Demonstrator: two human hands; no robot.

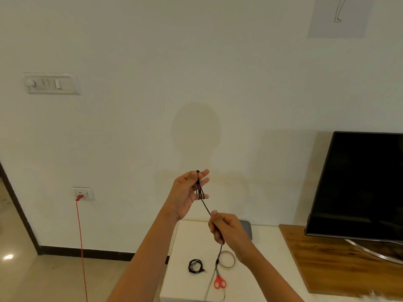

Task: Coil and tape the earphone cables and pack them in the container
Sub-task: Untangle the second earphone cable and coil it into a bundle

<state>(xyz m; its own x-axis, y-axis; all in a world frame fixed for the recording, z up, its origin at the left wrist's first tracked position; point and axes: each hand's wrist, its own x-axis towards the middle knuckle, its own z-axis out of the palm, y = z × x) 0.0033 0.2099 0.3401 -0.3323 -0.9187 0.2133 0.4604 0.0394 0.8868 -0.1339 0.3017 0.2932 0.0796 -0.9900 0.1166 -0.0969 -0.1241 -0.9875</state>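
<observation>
My left hand (189, 194) is raised in front of the wall with its fingers spread, and a black earphone cable (205, 204) is looped several times around them. The cable runs down to my right hand (224, 229), which pinches it between thumb and fingers, and its loose end hangs below toward the table. A second black earphone (195, 266), coiled into a small bundle, lies on the white table (257, 282). A roll of clear tape (226, 259) lies beside it. A grey container (247, 228) sits at the back of the table, partly hidden by my right hand.
Red-handled scissors (219, 282) lie on the table near its front. A television (359, 186) stands on a wooden board (327, 262) to the right. A red cord (81, 247) hangs from a wall socket at the left.
</observation>
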